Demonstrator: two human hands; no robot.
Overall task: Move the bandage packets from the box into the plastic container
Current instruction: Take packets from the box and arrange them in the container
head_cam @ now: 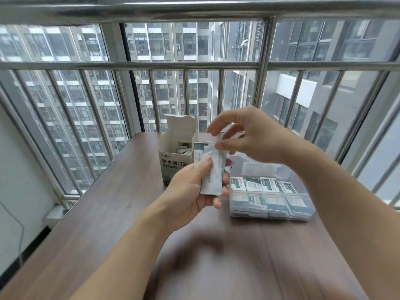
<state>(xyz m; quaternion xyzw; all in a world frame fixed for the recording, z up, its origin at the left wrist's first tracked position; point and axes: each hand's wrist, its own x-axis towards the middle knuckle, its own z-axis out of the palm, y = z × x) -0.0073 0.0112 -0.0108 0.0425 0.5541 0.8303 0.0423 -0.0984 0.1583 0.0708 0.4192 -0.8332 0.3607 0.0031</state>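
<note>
A stack of white paper bandage packets (pixel 211 174) is clamped in the left hand (pixel 190 189); its top edge is pinched by the right hand (pixel 244 135), above the clear plastic container (pixel 270 211).

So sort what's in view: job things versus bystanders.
Job: open bandage box; packets held in left hand; right hand pinching the top packet; plastic container, already holding packets.
Not job: wooden table; window railing.
</note>
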